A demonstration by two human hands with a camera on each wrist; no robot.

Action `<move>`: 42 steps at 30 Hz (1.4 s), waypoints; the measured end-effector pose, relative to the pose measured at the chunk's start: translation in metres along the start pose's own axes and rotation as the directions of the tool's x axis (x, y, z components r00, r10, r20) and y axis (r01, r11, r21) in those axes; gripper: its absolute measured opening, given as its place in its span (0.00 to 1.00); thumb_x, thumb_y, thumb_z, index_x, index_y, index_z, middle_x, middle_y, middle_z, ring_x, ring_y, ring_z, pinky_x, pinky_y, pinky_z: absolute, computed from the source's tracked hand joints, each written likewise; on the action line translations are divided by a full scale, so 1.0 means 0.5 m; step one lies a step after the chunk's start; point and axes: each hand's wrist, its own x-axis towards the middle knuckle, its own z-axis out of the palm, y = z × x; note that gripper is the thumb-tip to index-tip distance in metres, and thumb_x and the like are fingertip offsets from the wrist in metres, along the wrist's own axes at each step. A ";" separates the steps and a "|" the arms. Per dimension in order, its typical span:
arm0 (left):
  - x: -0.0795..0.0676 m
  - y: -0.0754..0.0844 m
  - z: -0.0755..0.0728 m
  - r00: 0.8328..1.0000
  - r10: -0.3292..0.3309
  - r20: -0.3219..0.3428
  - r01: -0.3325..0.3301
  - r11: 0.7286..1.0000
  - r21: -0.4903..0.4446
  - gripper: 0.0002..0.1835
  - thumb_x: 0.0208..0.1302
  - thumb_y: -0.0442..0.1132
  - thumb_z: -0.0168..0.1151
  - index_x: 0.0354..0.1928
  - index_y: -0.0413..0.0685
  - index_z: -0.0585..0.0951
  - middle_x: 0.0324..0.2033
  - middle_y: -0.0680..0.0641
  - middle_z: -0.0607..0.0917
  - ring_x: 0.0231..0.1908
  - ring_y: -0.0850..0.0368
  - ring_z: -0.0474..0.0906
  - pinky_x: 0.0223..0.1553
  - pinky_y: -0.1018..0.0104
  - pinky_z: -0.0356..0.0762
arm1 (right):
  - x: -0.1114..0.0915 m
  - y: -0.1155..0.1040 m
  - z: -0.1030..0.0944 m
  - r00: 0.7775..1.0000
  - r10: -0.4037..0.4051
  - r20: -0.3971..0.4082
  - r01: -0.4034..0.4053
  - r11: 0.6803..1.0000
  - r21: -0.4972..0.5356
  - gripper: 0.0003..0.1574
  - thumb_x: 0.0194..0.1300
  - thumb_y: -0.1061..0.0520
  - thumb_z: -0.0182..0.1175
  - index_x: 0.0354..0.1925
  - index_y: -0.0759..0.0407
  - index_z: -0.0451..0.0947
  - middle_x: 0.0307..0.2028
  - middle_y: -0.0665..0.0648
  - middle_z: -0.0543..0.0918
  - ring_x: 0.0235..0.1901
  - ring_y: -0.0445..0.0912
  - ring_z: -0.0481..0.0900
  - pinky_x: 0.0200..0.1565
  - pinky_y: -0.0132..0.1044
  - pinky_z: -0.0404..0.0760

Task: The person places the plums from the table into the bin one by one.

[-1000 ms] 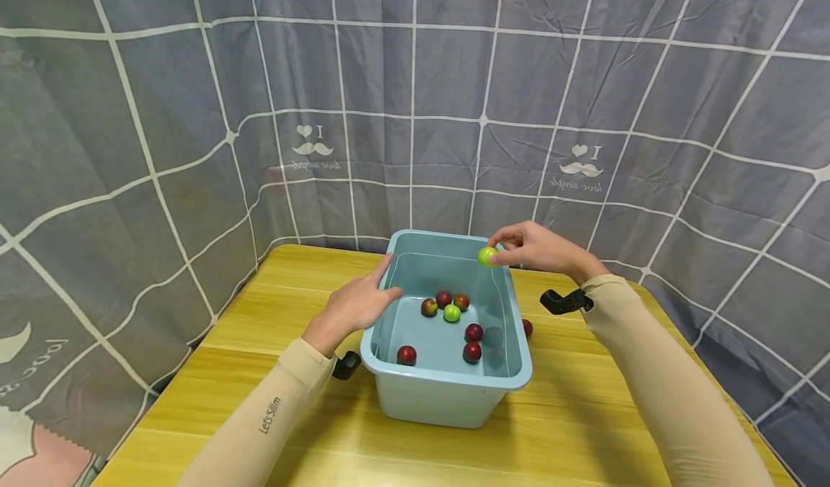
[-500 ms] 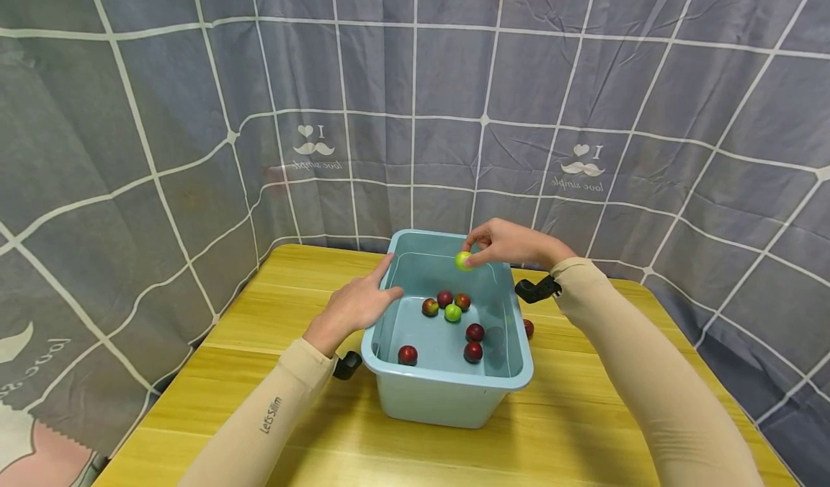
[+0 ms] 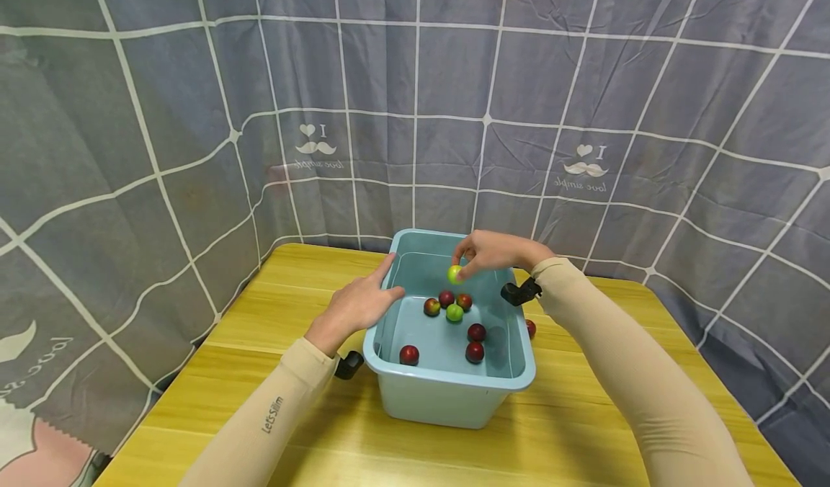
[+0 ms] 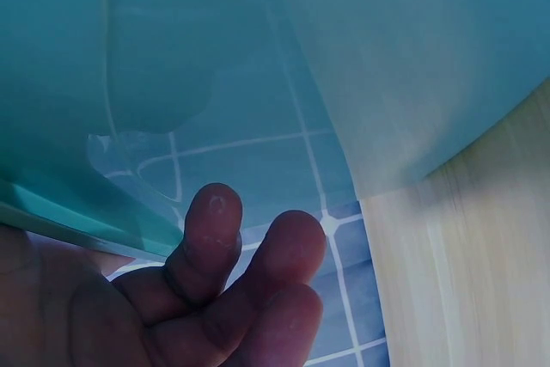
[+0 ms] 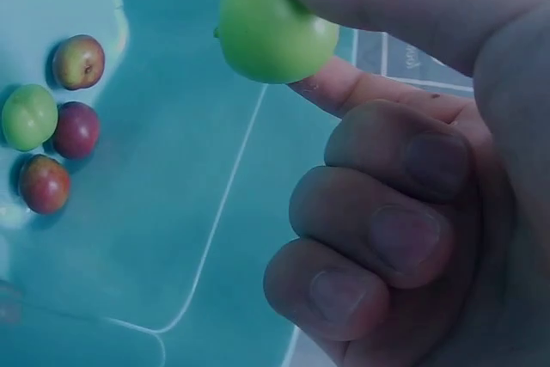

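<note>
A light blue plastic basin [image 3: 454, 377] stands on the table, with several dark red plums [image 3: 475, 351] and one green plum [image 3: 454, 313] on its bottom. My left hand [image 3: 358, 303] holds the basin's left rim, thumb over the inner side; in the left wrist view its fingertips [image 4: 292, 247] curl outside the wall. Inside the basin's far half, above the fruit, my right hand [image 3: 493, 251] pinches another green plum [image 5: 275, 27] between thumb and index finger. The other fingers of that hand are folded towards the palm.
A red plum [image 3: 531, 328] lies on the wooden table [image 3: 311, 271] just outside the basin's right wall, partly hidden by it. Grey checked curtains [image 3: 447, 76] hang behind the table and at both sides.
My right hand has carried the green plum left from above the basin's right rim, then lower into the basin. The left hand stays on the rim.
</note>
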 end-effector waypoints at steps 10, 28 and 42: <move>0.002 0.006 -0.001 1.000 0.007 0.004 -0.007 1.000 0.018 0.42 0.68 0.63 0.46 0.81 0.71 0.45 0.60 0.42 0.81 0.38 0.51 0.81 0.29 0.60 0.73 | 0.006 0.000 0.006 0.998 0.020 0.053 -0.021 1.000 0.001 0.16 0.62 0.52 0.69 0.48 0.55 0.84 0.17 0.47 0.61 0.18 0.41 0.56 0.29 0.36 0.63; 0.002 0.007 0.000 1.000 0.004 0.010 -0.004 1.000 0.019 0.43 0.68 0.62 0.47 0.81 0.71 0.44 0.62 0.41 0.79 0.39 0.50 0.81 0.29 0.60 0.73 | -0.078 0.022 -0.017 0.997 0.025 -0.073 -0.022 0.999 0.046 0.15 0.66 0.52 0.67 0.51 0.52 0.83 0.19 0.51 0.68 0.22 0.44 0.62 0.38 0.40 0.68; -0.001 0.001 0.000 1.000 -0.001 0.011 0.001 1.000 0.016 0.43 0.68 0.62 0.47 0.81 0.71 0.44 0.63 0.41 0.79 0.40 0.50 0.81 0.31 0.59 0.73 | -0.176 0.104 0.005 0.973 0.053 -0.226 -0.003 0.976 0.216 0.21 0.69 0.50 0.64 0.55 0.59 0.81 0.20 0.51 0.68 0.17 0.41 0.58 0.27 0.35 0.66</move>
